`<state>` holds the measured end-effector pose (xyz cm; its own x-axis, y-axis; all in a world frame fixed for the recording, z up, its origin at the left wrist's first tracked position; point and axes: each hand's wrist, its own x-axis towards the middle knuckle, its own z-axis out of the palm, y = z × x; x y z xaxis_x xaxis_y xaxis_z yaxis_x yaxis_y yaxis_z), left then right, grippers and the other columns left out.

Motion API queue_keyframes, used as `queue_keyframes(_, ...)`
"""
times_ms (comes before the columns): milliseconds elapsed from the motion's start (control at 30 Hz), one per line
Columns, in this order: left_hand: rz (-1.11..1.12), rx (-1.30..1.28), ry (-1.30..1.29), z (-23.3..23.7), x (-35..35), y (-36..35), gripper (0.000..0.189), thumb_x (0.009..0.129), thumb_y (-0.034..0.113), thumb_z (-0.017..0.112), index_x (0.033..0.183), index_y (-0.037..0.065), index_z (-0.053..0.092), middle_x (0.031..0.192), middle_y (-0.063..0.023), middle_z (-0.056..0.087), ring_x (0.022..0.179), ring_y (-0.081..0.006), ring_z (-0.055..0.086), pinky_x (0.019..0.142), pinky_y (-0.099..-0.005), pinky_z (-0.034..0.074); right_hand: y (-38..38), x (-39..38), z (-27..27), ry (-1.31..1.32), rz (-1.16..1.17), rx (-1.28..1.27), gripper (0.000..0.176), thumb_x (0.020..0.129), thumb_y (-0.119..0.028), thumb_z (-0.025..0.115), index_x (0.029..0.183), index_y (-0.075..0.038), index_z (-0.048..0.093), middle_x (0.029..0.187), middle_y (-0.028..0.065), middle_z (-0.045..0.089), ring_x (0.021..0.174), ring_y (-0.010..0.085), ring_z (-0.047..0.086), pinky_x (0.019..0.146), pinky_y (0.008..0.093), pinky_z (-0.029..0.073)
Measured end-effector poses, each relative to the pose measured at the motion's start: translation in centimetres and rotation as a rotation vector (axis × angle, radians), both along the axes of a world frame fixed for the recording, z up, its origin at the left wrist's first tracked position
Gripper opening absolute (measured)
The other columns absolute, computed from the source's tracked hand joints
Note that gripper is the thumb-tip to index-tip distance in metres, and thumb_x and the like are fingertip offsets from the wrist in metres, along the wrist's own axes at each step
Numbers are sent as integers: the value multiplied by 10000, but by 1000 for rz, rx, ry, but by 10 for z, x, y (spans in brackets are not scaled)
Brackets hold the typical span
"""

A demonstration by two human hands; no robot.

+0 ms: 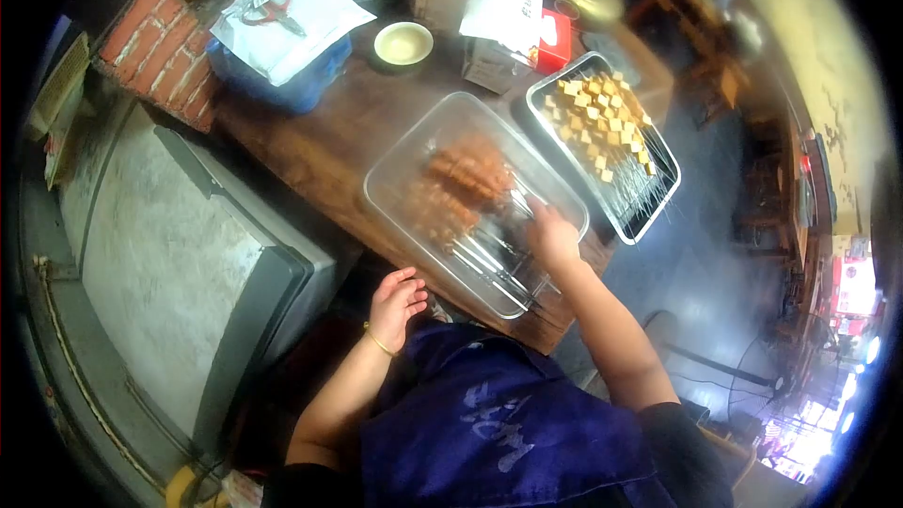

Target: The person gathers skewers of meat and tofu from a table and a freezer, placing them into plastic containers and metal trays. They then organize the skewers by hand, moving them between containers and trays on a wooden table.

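Observation:
A clear plastic tub (390,165) lies at a slant on the table in front of me. Reddish-brown meat skewers (470,169) are inside, their thin metal sticks pointing toward my side and blurred in part. My right hand (552,237) reaches over the tub's right part, its fingers closed around the stick ends of some skewers. Outside the tub's near edge, my left hand (399,305) is held in the air with fingers loosely bent and apart, nothing in it. To the tub's right stands a metal tray (625,226) with skewers of yellowish cubes (602,118).
On the wooden table (310,155) are a pale bowl (403,43), scissors (273,9) on a white packet (324,23), and a cardboard box (494,61) beside a red box (554,40). A grey chest-like appliance (174,254) stands left; a fan (781,383) is at right.

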<state>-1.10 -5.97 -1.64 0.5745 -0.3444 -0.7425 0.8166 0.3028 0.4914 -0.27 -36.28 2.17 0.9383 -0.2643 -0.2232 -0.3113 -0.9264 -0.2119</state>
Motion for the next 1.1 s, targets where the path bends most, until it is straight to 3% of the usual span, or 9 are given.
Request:
queue_keyframes(133,15,3,12,-2,0,2,321,918,136,556,1224,60,496,1021,-62,607,879,-161,597,771,-318,511,-20,-8,1,-102,49,516,279,880,-165,558,1135,-54,583,868,135,649,698,245,629,634,396,515)
queue_keyframes(233,23,6,22,-4,-1,6,317,918,136,558,1221,61,498,1021,-61,608,878,-162,598,772,-321,511,-23,4,14,367,-448,1205,225,904,-210,578,1009,-13,610,805,96,657,625,173,599,544,320,492)
queue_keyframes(333,27,-1,35,-6,-2,6,311,917,137,561,1214,63,504,1017,-59,610,875,-165,599,771,-324,510,-21,17,6,424,-482,1158,231,924,-231,560,929,-4,604,825,74,663,613,132,591,510,271,469)
queue_keyframes(467,37,-7,36,-4,-3,2,298,916,139,564,1201,69,512,1008,-57,613,872,-167,600,769,-327,512,-32,9,-25,-9,-82,350,283,806,-248,658,920,5,604,794,153,655,686,260,625,632,387,496)
queue_keyframes(600,43,3,34,-7,-1,2,299,916,140,565,1201,69,510,1009,-57,612,873,-168,601,767,-329,514,-25,10,-21,-26,-153,470,317,764,-263,674,989,-40,667,815,173,646,771,323,628,716,410,493)
queue_keyframes(800,27,-12,35,-8,3,-3,298,917,140,562,1200,68,507,1009,-58,610,866,-167,601,764,-326,514,-27,2,-18,-317,-50,111,246,847,-210,620,1021,-46,682,765,137,644,729,251,631,692,367,492)
queue_keyframes(900,24,-10,35,-8,5,-4,293,917,139,561,1197,70,509,1006,-58,610,863,-166,601,762,-323,513,-25,6,-2,-270,-137,615,248,896,-216,584,1011,-16,674,700,84,607,688,165,588,665,333,477)
queue_keyframes(1000,22,-14,32,-9,7,-4,290,917,139,562,1194,71,511,1004,-56,609,863,-164,601,760,-321,513,-17,16,29,210,-385,1016,284,923,-246,562,976,11,667,692,43,586,683,112,538,654,305,466)
queue_keyframes(1100,23,-14,34,-5,9,-5,291,916,140,564,1194,69,512,998,-54,609,863,-161,600,758,-319,513,-18,15,-4,55,-100,622,212,868,-195,577,976,-41,674,790,125,660,729,234,627,686,353,488)
